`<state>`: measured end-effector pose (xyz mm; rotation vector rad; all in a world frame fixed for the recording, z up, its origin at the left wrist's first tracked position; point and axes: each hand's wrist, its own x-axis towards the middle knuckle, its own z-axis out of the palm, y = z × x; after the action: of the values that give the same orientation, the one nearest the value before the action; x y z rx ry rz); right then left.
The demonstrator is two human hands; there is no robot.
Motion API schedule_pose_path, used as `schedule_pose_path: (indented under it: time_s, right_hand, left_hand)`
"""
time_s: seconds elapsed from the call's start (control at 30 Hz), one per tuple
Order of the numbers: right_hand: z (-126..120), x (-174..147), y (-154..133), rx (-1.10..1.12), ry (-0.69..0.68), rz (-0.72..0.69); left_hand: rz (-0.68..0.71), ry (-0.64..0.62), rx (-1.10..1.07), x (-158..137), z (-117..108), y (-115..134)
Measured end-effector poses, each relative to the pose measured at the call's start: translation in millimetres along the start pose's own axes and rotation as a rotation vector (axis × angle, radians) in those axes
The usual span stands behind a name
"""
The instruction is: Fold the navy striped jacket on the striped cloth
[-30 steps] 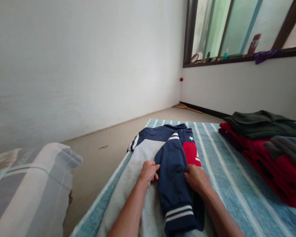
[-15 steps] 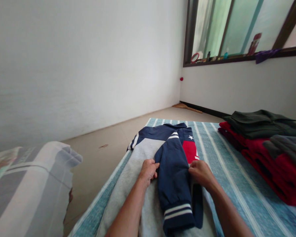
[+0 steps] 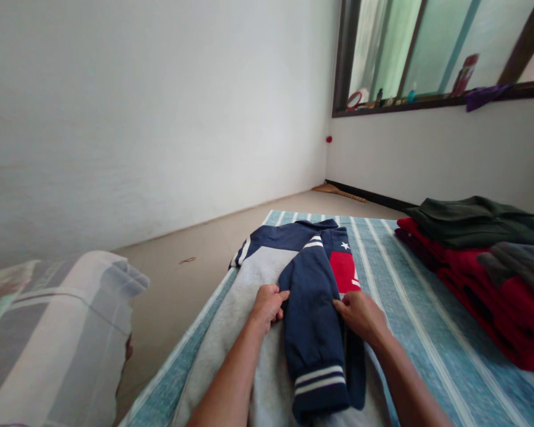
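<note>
Grey and navy fleece, a sweatshirt (image 3: 267, 279) lies flat on the striped blue mat (image 3: 409, 308), and 1 navy sleeve (image 3: 314, 320) with white cuff bands is already folded in across its middle, so I judge the fold about half made, with the body not yet doubled over. The left hand (image 3: 267, 305) has its fingers curled onto the sleeve's left edge while the right hand (image 3: 360, 314) pinches the right edge, both closed on the cloth. A stack of folded red and dark green clothes (image 3: 476, 249) sits well apart on the right, and a pale bundle (image 3: 57, 332) lies at the left.
</note>
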<state>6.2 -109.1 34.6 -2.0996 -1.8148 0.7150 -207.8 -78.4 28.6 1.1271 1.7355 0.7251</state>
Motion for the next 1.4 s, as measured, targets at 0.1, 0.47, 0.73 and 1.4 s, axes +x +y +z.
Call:
schedule_pose_path:
  time_s: [0.1, 0.47, 0.73, 1.4]
  right_hand:
    - [0, 0, 0, -0.001, -0.005, -0.018]
    - [-7, -2, 2, -0.134, -0.020, 0.019]
    - [-35, -32, -18, -0.046, 0.042, -0.201]
    - [24, -103, -36, -0.267, 0.164, -0.743]
  left_hand:
    - [-0.002, 0.000, 0.010, -2, 0, 1]
    - [-0.013, 0.027, 0.054, 0, 2, 0]
    - [0.029, -0.170, 0.058, 1, -9, -6]
    - [0.088, -0.089, -0.129, 2, -10, -3]
